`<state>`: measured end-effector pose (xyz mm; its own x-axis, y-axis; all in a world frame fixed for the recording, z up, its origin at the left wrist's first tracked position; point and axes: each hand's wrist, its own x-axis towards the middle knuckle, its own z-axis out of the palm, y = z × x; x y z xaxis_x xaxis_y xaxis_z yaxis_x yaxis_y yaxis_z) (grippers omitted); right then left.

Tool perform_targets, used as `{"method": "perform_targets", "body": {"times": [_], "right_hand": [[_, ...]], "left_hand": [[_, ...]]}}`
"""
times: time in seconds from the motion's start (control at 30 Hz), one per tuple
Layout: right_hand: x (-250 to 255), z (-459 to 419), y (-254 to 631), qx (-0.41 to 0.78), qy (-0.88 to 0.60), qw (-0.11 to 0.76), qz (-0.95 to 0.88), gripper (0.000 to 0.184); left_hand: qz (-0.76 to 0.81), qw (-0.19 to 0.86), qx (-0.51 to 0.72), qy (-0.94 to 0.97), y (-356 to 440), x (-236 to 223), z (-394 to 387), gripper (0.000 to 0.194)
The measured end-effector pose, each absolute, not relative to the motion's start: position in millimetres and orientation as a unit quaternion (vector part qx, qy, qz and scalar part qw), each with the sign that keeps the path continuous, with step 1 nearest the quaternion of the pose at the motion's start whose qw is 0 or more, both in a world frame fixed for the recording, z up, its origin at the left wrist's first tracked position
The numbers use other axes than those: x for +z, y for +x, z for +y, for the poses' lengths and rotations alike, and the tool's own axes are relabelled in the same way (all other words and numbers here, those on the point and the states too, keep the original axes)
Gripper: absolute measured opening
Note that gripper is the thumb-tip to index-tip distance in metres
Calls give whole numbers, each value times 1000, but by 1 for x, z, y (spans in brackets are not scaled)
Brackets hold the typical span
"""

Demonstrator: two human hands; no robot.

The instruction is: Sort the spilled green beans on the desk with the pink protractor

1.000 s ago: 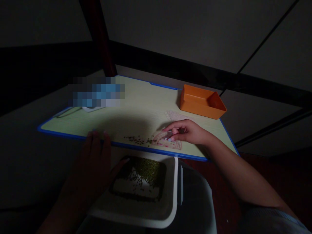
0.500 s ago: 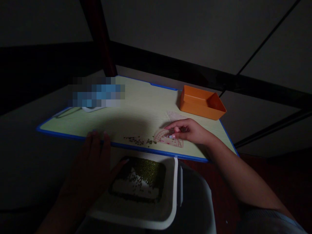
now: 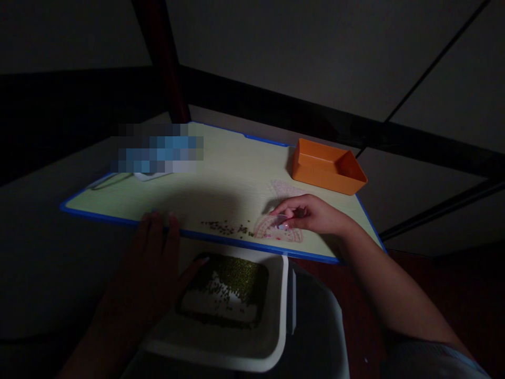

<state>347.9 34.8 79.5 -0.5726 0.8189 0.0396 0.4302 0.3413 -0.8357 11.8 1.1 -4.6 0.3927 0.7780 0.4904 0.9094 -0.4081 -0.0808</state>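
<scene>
My right hand [image 3: 311, 213] pinches a clear protractor [image 3: 278, 229] with red markings between thumb and fingers, low over the table near its front edge. Small dark green beans [image 3: 223, 227] lie scattered just left of the protractor. In shadow, my left hand [image 3: 148, 263] has its fingers stretched out toward the table's blue edge, with the thumb over the side of a white container [image 3: 278, 337]. Many green beans [image 3: 239, 273] are heaped at the far side of that container, which stands below the table's front edge. Whether my left fingertips touch the table I cannot tell.
An orange open box [image 3: 329, 176] sits at the table's back right corner. A clear triangular ruler [image 3: 286, 188] lies behind my right hand. On the left is a blurred blue and white object [image 3: 158, 155]. The pale tabletop [image 3: 224, 158] has a blue rim; the room is dim.
My right hand has shifted the protractor slightly right and nearer the front edge, away from most of the scattered beans. My left hand has stayed in place.
</scene>
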Motion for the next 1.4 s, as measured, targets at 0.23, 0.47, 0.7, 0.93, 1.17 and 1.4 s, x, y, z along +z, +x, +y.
{"method": "perform_targets", "body": {"times": [0.23,0.47,0.7,0.93,1.17,1.4], "right_hand": [[77,37,347,361,-424,252,-791,28],[76,38,344,374,-414,241,-794,29],[77,37,345,384,-390,249,-799,28],[78,36,343,407,-398,236,-787,30],[77,35,342,425,-395,224,-783,28],[77,35,344,439,-389,230,-777,28]], "left_hand": [[-509,173,-202,-819,12,-7,2,94],[-516,165,-203,-816,11,-7,2,94],[-510,167,-203,-819,10,-8,4,97],[-505,169,-211,-820,9,-9,4,93],[-510,165,-208,-818,10,-7,2,95],[-513,162,-204,-818,9,-8,3,96]]}}
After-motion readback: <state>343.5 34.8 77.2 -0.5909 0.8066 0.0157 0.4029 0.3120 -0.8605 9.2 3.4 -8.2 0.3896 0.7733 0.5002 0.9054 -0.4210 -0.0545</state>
